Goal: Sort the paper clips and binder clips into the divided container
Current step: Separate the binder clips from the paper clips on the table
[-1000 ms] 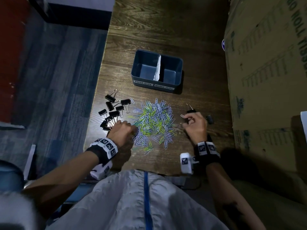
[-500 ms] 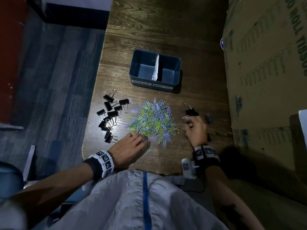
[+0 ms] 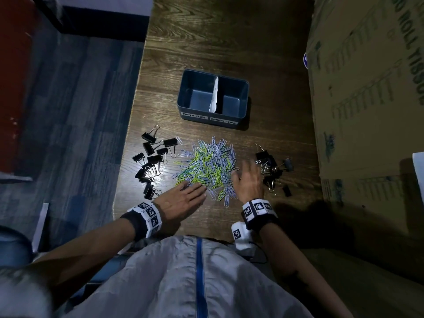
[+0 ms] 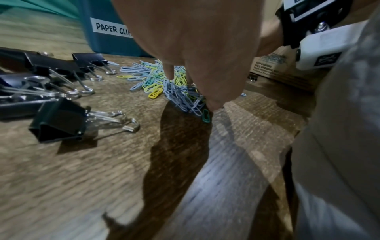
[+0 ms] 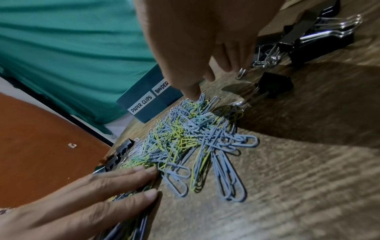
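Note:
A heap of blue, yellow and green paper clips (image 3: 207,167) (image 5: 191,141) (image 4: 164,81) lies mid-table. Black binder clips sit in two groups: left (image 3: 152,160) (image 4: 59,120) and right (image 3: 271,167) (image 5: 296,39). Behind them stands the dark blue divided container (image 3: 212,115), labelled PAPER CLIPS on its left half and BINDER CLIPS on its right; both halves look empty. My left hand (image 3: 183,197) (image 5: 123,186) lies flat with straight fingers on the heap's near left edge. My right hand (image 3: 246,177) (image 5: 205,68) is spread open at the heap's right side, holding nothing.
A large cardboard box (image 3: 367,88) walls off the table's right side. The wooden table (image 3: 206,42) ends at a left edge beside the binder clips, with floor below. My shirt (image 3: 195,283) is at the near edge.
My right hand let go of the binder clips on the right, opened and moved left to the heap. My left hand slid right along the heap's near edge and flattened.

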Demonstrator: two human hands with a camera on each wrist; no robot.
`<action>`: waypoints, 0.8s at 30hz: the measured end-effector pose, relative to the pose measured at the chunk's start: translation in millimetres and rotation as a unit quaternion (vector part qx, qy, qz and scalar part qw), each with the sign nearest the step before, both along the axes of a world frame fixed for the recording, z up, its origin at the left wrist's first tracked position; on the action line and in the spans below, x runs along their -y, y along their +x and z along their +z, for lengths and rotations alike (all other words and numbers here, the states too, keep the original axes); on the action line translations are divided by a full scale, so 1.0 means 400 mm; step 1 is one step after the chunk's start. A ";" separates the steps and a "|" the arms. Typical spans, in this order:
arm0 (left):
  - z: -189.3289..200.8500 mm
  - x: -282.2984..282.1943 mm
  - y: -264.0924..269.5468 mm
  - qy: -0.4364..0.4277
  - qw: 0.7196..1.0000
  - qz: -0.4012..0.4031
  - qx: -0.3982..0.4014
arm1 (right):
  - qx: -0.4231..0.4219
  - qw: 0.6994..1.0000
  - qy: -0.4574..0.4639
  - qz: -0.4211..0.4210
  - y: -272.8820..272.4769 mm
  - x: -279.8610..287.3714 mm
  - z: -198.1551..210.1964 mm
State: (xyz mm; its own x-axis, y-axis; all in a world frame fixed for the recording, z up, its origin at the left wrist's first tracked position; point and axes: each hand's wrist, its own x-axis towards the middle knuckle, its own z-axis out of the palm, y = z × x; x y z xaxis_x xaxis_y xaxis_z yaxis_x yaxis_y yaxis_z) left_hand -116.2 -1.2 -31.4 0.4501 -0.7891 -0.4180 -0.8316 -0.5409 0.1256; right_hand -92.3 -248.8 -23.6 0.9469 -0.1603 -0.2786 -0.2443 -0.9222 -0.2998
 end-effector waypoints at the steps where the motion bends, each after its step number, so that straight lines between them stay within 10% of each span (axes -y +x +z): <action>1: -0.002 0.000 0.001 -0.005 1.000 0.008 -0.002 | -0.028 1.000 0.004 -0.002 0.002 -0.001 -0.003; 7: 0.014 0.022 -0.005 -0.033 0.998 0.045 -0.017 | 0.023 0.995 0.039 0.086 -0.024 -0.012 -0.019; 12: 0.052 0.038 0.025 -0.102 0.991 0.082 0.021 | -0.026 0.999 0.025 -0.028 -0.005 0.015 -0.019; 18: 0.059 0.070 0.097 -0.144 0.976 0.164 0.026 | 0.037 0.987 0.103 0.118 -0.035 -0.021 -0.018; 24: 0.043 0.165 0.120 -0.085 0.986 0.141 0.009 | 0.072 0.992 0.063 -0.081 -0.071 0.054 -0.019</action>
